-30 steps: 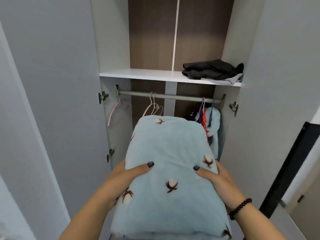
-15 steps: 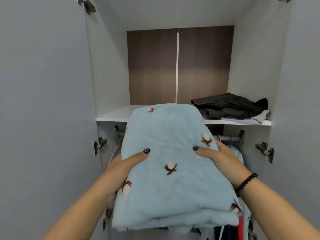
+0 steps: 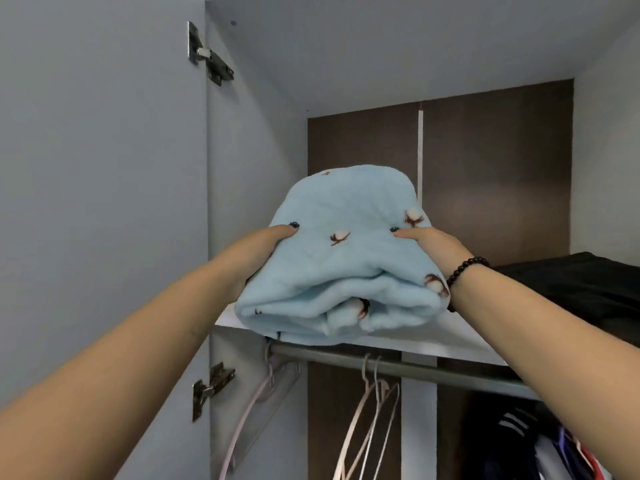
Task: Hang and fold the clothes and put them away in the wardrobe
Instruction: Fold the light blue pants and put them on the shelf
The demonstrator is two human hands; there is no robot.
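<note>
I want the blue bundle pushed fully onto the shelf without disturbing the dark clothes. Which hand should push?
Probably the left hand: it grips the folded blue blanket on the open side, while the right hand sits nearest the dark clothes.

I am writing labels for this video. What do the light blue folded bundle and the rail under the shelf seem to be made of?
Light blue folded bundle: soft fleece or plush fabric, matte and fuzzy, with thick rounded folds and a printed brown-and-white cotton pattern.
Rail: probably metal, grey with a dull sheen and a long highlight; a coated finish cannot be ruled out.
</note>
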